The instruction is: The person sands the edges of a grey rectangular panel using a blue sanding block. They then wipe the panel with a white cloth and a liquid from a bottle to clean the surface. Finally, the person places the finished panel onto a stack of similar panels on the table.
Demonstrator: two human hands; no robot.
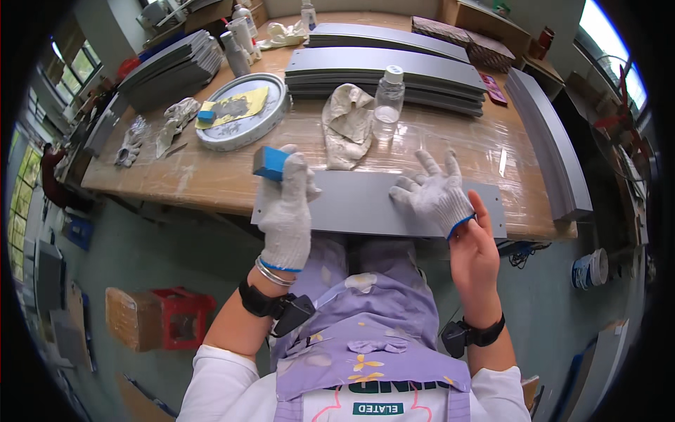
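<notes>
A grey panel [344, 204] lies flat along the table's front edge, before my lap. My left hand [287, 211], in a white knit glove with a blue cuff, is raised over the panel's left end. Its fingers are closed on a blue-and-grey block [269, 162], which looks like a sanding block. Over the panel's right part is a white work glove [436, 191], its fingers spread. My bare right hand [476, 247] grips this glove at its blue cuff; how far any fingers reach inside is hidden. Black bands circle both wrists.
Beyond the panel stand a clear bottle [389, 104] and a crumpled rag [348, 126]. A round lid [274, 116] holds yellow sandpaper [235, 107] and a small blue block [206, 117]. Grey panels are stacked at the back [387, 70], left [172, 70] and right [552, 148].
</notes>
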